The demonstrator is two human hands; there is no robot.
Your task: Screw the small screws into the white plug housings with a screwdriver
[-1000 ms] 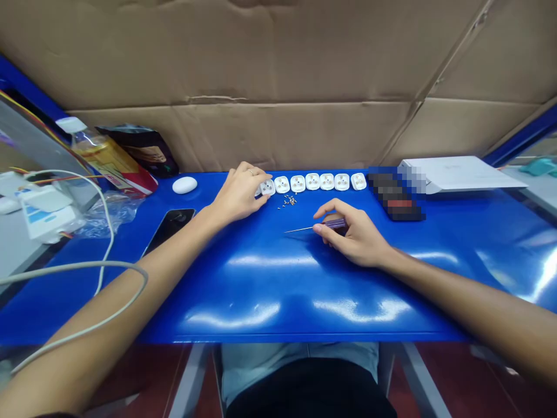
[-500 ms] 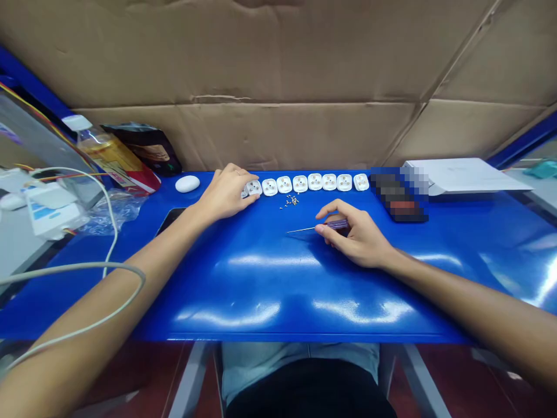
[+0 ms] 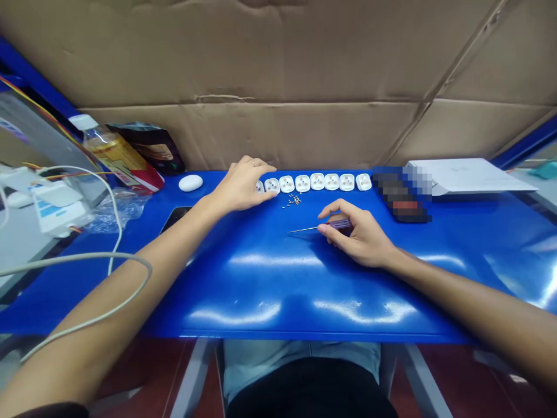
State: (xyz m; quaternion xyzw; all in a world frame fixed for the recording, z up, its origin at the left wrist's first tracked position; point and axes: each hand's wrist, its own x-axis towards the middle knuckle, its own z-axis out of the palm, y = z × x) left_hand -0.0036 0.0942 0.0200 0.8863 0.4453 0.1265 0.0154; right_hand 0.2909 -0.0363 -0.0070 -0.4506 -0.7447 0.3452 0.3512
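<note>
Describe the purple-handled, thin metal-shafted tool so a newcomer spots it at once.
Find the glossy blue tabletop, then the bare right hand near its middle. The purple-handled tool sits in that hand, slim metal shaft pointing left. Unlike the tiny metallic pieces scattered beyond it, it is long and straight.

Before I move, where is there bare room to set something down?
Bare: the blue tabletop from the screwdriver to the near edge, between the left forearm and right forearm; also between the right forearm and the white box. Crowded: the back row of white parts with loose screws in front, and the left end with bottle and plastic wrap.
</note>
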